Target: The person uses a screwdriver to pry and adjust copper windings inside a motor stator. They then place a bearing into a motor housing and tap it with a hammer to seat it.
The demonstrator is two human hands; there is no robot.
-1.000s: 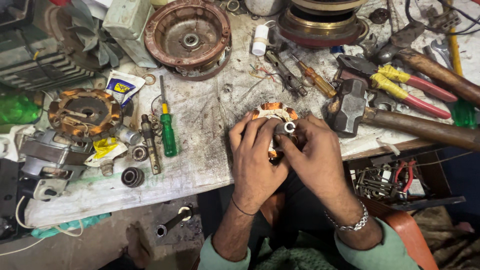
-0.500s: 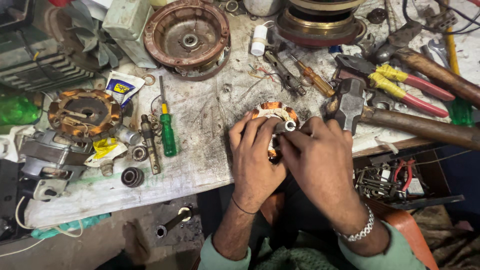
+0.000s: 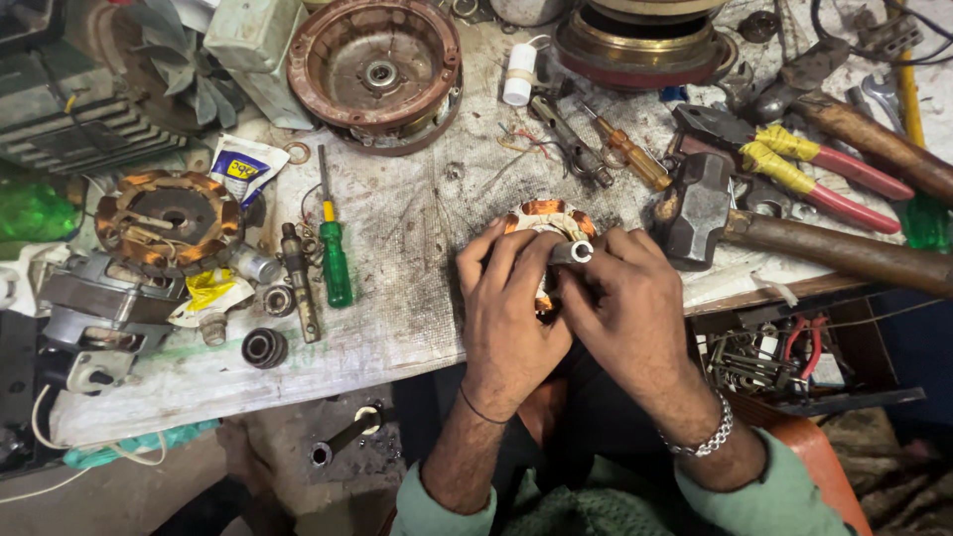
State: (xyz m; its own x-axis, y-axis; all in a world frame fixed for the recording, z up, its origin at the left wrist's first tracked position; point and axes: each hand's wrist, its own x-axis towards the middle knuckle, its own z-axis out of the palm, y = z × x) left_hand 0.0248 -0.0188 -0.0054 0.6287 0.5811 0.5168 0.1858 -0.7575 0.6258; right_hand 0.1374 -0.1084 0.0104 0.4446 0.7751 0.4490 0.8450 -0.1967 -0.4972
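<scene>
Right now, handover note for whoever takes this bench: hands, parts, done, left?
Left hand: wrapped over the round copper-wound motor stator at the near edge of the worn white workbench, fingers curled on its top.
Right hand: pinching a small silver metal sleeve against the stator's middle.
Nearby: black-headed hammer with wooden handle just right of the hands; green-handled screwdriver and loose black bearing to the left; second copper-wound stator far left.
Done: stator is out of its housing, sleeve placed at its centre.
Left: whether the sleeve is seated cannot be told; hands hide the joint.
</scene>
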